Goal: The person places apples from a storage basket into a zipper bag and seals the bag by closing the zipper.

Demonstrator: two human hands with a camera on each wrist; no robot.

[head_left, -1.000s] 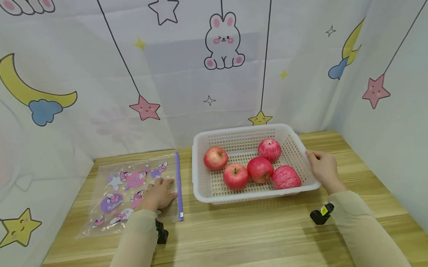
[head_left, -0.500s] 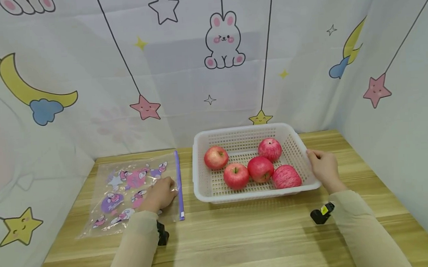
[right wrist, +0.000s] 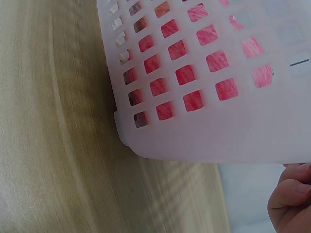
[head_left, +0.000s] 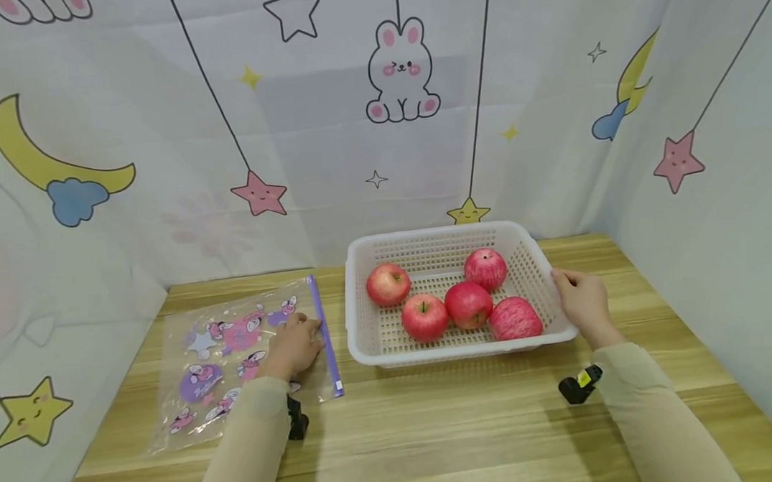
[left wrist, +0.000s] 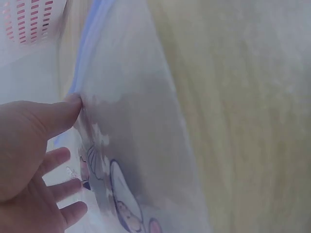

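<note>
A clear zip bag (head_left: 236,362) with pink and purple cartoon prints and a purple zip edge lies on the table at left. My left hand (head_left: 295,343) is over its right part; in the left wrist view, the thumb (left wrist: 63,114) and forefinger side pinch the bag beside the zip, the forefinger mostly hidden, while the other fingers are loosely bent. At centre right stands a white perforated plastic basket (head_left: 430,356) holding several red apples (head_left: 469,305). My right hand (head_left: 585,305) grips the basket's right rim, with fingers (right wrist: 291,194) curled at the edge in the right wrist view.
Wood-grain table (head_left: 446,432) extends in front of the basket and bag. A white curtain (head_left: 330,143) printed with a rabbit, stars and moons hangs behind the table and along its sides. Black wrist cameras sit at both sleeves.
The left fingers have moved onto the zip side and the bag has turned slightly, its lower zip corner shifting right and its lower left corner nearer. The right hand and basket stay put.
</note>
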